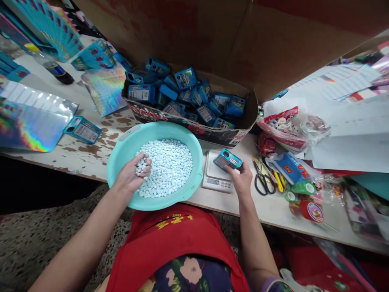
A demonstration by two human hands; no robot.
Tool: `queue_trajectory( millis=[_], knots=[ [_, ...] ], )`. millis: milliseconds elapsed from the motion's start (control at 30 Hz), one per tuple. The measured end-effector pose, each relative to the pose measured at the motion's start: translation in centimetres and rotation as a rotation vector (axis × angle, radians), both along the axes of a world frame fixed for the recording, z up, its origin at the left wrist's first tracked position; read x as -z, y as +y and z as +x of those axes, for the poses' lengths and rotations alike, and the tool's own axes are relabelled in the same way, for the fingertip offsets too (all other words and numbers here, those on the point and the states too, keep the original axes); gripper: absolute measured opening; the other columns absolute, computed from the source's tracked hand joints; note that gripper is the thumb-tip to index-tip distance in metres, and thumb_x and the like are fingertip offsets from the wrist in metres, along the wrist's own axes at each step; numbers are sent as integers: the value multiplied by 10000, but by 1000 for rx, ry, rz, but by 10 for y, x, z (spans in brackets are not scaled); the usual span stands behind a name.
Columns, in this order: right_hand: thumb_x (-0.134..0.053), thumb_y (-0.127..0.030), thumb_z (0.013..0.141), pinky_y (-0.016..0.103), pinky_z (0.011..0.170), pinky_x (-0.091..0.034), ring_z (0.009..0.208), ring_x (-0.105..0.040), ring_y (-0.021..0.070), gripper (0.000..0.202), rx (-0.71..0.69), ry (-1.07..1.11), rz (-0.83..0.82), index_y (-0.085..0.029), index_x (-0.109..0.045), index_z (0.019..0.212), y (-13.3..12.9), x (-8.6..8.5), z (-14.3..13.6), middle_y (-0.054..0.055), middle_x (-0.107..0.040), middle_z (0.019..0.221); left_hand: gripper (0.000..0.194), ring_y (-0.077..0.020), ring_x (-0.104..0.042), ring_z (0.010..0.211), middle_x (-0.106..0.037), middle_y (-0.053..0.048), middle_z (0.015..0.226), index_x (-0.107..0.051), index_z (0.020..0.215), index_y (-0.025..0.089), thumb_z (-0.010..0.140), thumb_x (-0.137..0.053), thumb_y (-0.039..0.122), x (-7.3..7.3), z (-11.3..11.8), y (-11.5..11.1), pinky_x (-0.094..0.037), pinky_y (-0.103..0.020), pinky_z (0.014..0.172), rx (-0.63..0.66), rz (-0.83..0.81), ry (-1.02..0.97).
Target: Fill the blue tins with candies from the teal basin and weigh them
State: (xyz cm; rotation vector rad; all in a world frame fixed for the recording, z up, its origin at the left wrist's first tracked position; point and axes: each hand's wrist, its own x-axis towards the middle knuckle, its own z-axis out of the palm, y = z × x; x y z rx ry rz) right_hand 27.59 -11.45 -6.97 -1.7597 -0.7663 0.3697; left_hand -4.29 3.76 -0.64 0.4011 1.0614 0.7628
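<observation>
My left hand (135, 172) is cupped palm up over a turquoise basin (117, 146), its fingers curled round a handful of small white and pale blue candies. More of these candies (167, 166) lie heaped across the basin's bottom. In my right hand (241, 176) is a small blue printed box (227, 159), held by one end and tilted. A round dark spot, perhaps a hole, shows on its top face. The box is over a white digital scale (212, 182); whether it touches the scale's plate I cannot tell.
Behind the basin stands a carton (182, 117) full of similar blue boxes. Black-handled scissors (264, 180), tape rolls and bagged sweets lie at right. A single blue box (82, 129), shiny sheets and a dark drink bottle (54, 69) are at left.
</observation>
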Motion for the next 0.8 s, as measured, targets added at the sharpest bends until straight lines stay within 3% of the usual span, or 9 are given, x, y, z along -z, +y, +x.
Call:
queue_trajectory(
  millis=[67, 133, 233, 333, 533, 667, 800],
  knots=[
    [-820, -393, 618, 373, 867, -499, 999, -626, 214, 672, -10, -1, 56, -203, -581, 1216, -9, -1, 6, 99, -656, 1199, 119, -40, -410, 416, -503, 8, 639, -525, 796, 139, 900, -468, 150, 2, 3, -5, -255, -117, 349, 49, 100, 91],
    [-787, -398, 673, 401, 900, -505, 1045, -630, 217, 670, 34, 9, 108, -210, -542, 1268, -21, -3, 15, 120, -630, 1256, 79, -39, -391, 431, -496, 14, 647, -555, 819, 140, 854, -568, 209, 3, 6, -11, -231, -125, 360, 166, 235, 242],
    [-733, -408, 746, 437, 935, -510, 1002, -664, 213, 477, 166, 50, 185, -168, -613, 1140, -39, -2, 27, 116, -693, 1097, 196, -42, -310, 439, -409, 47, 601, -580, 840, 165, 824, -632, 354, 5, 12, -20, -198, -145, 383, 373, 398, 446],
    [-748, -393, 743, 454, 955, -506, 968, -677, 209, 390, 265, 77, 214, -159, -651, 1039, -55, 3, 32, 89, -714, 985, 248, -64, -287, 479, -338, 59, 595, -570, 852, 196, 832, -608, 440, 6, 14, -23, -224, -168, 425, 488, 502, 559],
    [-771, -383, 724, 449, 940, -514, 921, -685, 201, 376, 299, 156, 180, -158, -669, 1007, -65, 15, 27, 85, -724, 953, 300, -110, -299, 503, -355, 52, 563, -560, 856, 220, 866, -503, 515, 4, 10, -23, -258, -226, 464, 724, 678, 799],
    [-755, -406, 734, 453, 932, -515, 907, -691, 204, 385, 269, 175, 160, -156, -665, 1012, -57, 16, 24, 92, -728, 962, 329, -141, -380, 568, -429, 34, 583, -569, 818, 217, 853, -481, 532, -3, 14, -25, -320, -245, 535, 755, 726, 894],
    [-719, -448, 760, 439, 893, -526, 889, -692, 208, 400, 240, 136, 137, -152, -660, 1023, -46, 13, 21, 98, -730, 960, 319, -172, -444, 643, -513, 5, 650, -603, 779, 218, 823, -529, 525, -8, 17, -28, -348, -250, 595, 701, 747, 859]
  ],
)
